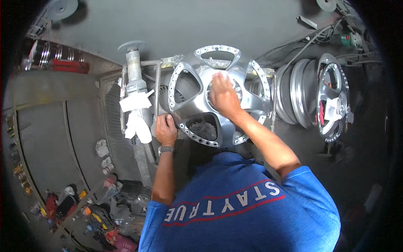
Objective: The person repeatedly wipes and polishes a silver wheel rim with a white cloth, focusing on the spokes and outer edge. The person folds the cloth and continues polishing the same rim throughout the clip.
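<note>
A silver multi-spoke wheel face (228, 122) with bolt holes round its edge lies face up on a metal frame (158, 86). Over its hub rests my right hand (224, 95), fingers close together and bent down against the metal; anything under them is hidden. Beside the wheel's lower left edge, my left hand (166, 130) is closed at the near end of a frame bar, with a watch on the wrist. Just left of it stands a long grinder-like power tool (134, 71) with a disc on top and white wrapping round its body.
Polished rim barrels (299, 92) and another wheel face (336, 90) stand at the right. A green power tool (347, 40) with cables lies at the far right. Bags and mixed clutter (100, 212) cover the floor at lower left. More shiny rims (52, 51) stand at upper left.
</note>
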Motion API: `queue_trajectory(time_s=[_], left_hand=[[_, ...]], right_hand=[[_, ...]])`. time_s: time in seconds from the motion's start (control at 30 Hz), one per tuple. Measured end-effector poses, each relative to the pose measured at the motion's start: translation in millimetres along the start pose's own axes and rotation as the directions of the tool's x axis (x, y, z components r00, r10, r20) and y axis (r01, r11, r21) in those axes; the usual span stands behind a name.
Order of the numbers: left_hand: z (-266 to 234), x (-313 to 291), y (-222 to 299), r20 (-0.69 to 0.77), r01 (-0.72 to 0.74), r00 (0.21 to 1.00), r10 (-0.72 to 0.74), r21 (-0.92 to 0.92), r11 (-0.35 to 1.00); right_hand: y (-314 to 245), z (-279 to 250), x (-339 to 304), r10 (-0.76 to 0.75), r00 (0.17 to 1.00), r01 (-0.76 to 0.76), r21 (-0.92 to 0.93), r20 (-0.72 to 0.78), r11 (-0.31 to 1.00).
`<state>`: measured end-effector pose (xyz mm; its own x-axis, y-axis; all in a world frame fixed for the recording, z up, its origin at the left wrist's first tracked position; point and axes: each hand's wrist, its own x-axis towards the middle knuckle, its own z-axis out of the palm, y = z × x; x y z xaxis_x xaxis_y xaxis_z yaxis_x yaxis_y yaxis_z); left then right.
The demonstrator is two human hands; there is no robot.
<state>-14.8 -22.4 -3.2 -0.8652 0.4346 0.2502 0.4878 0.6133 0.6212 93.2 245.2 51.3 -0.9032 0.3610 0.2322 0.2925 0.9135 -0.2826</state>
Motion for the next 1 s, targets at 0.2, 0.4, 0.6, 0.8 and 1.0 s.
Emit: queue_trajectory(time_s=[0.2,0.4,0.6,0.8,1.0], left_hand=[[-1.0,-1.8,-2.7,0.001,-0.007,1.0,0.007,0.026,1.0],[0.9,-0.7,-1.5,0.021,-0.018,1.0,0.017,0.053,0.998],[-0.1,-2.8,-1.1,0.04,-0.021,0.999,0.018,0.076,0.997],[3.6,-3.5,-2.2,0.034,-0.015,0.999,0.012,0.077,0.997],[3.4,-2.3,-1.9,0.046,-0.017,0.999,0.013,0.09,0.996]], right_hand=[[29.4,-11.2,-4.5,-0.067,0.997,0.071,-0.101,0.042,0.992],[17.4,7.9,-7.9,0.037,0.998,-0.043,-0.111,-0.056,0.993],[21.4,2.1,-8.9,-0.207,0.978,0.206,-0.038,-0.014,0.978],[31.4,-2.4,-7.7,0.112,0.992,-0.123,-0.305,-0.053,0.944],[10.5,1.7,-4.0,-0.22,0.975,0.22,0.018,-0.023,0.975]])
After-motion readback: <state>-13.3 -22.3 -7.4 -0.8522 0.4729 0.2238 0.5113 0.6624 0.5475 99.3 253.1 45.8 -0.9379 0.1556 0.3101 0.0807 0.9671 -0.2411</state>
